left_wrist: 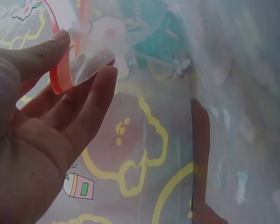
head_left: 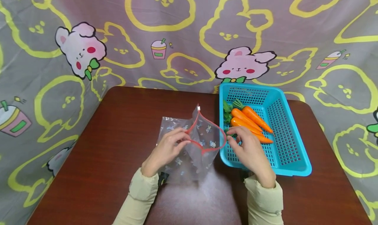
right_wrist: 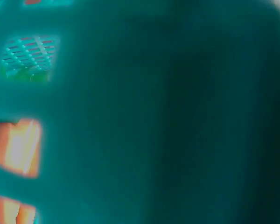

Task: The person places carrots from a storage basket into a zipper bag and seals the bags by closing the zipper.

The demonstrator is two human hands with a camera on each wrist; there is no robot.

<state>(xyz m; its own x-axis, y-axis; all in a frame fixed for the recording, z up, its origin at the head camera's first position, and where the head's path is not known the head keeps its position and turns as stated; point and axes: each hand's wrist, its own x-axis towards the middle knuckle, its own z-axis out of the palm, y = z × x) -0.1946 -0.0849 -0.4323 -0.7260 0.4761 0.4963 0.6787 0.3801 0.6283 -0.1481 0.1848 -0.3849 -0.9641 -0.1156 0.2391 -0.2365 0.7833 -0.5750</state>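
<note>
Biggest risk here, judging from the setup: the plastic bag (head_left: pixel 192 143) is only pinched at one spot on its red rim, so the mouth could flop shut or fold over if it gets bumped. The film is thin and floppy, nothing stiff about it except that zip strip. A carrot top could also snag on the rim, and the whole bag might get dragged across the slick table (head_left: pixel 112 146), since nothing weighs it down.

The bag is held by the left hand (head_left: pixel 166 149): in the left wrist view the red strip is clearly pinched between thumb and fingers (left_wrist: pixel 95 100). It lies on the table just left of the basket (head_left: pixel 290 166), mouth gaping toward it in a teardrop loop.

The right hand (head_left: pixel 249 149) is laid over the near-left corner of the basket, fingers reaching at the closest of the carrots (head_left: pixel 251 123). Whether anything is actually gripped can't be told; the fingertips are hidden from above and the right wrist view is just teal blur with orange patches.

Textures: clear film with small pale-blue prints, crinkly. The basket is hard turquoise plastic, perforated in a grid, sides flared. The carrots are glossy, smooth, tapered, with green tops, three or so side by side. The tabletop is dark reddish-brown with rounded corners and a slight sheen.
</note>
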